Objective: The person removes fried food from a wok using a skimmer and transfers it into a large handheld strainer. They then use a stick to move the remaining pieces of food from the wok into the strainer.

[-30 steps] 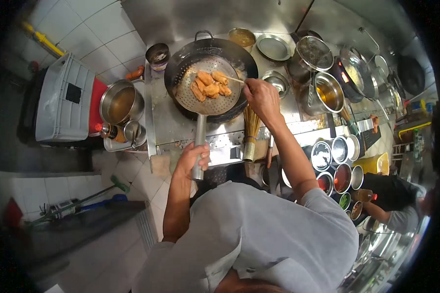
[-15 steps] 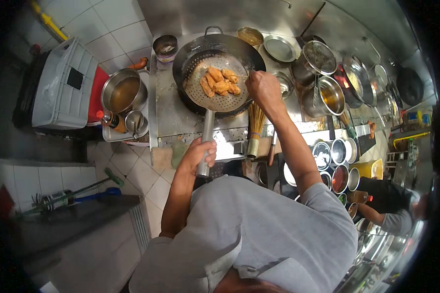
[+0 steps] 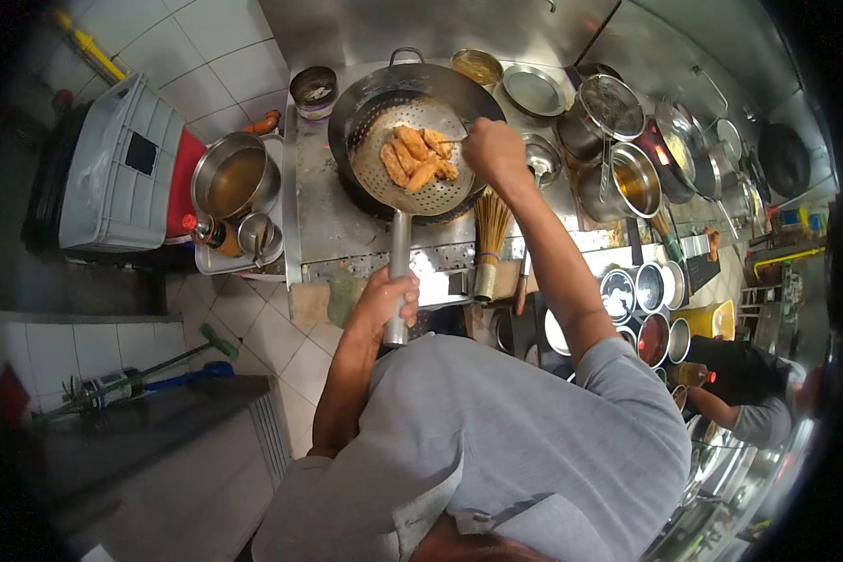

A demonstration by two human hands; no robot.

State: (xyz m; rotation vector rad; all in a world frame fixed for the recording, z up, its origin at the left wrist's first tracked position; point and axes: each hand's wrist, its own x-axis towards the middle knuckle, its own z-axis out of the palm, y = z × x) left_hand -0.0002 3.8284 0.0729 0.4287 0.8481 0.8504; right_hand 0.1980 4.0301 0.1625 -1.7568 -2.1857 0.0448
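Observation:
My left hand [image 3: 387, 302] is wrapped round the metal handle [image 3: 400, 253] of a perforated strainer [image 3: 440, 117]. The strainer rests over a large dark wok [image 3: 342, 108]. Several golden-brown fried pieces [image 3: 410, 157] lie together in the strainer. At the strainer's right edge is my right hand [image 3: 494, 150], closed on a thin stick-like tool [image 3: 453, 140] whose tip reaches the fried pieces. The rest of this tool is hidden in the fist.
A bamboo brush [image 3: 489, 245] lies right of the wok. Pots [image 3: 618, 183] and pans stand further right, with small bowls [image 3: 648, 286] below. A pot of brown liquid [image 3: 237, 181] sits left. A co-worker [image 3: 740, 407] is at the lower right.
My right hand has moved slightly up and left. Some fried pieces have shifted a little in the strainer. My left hand keeps hold of the handle.

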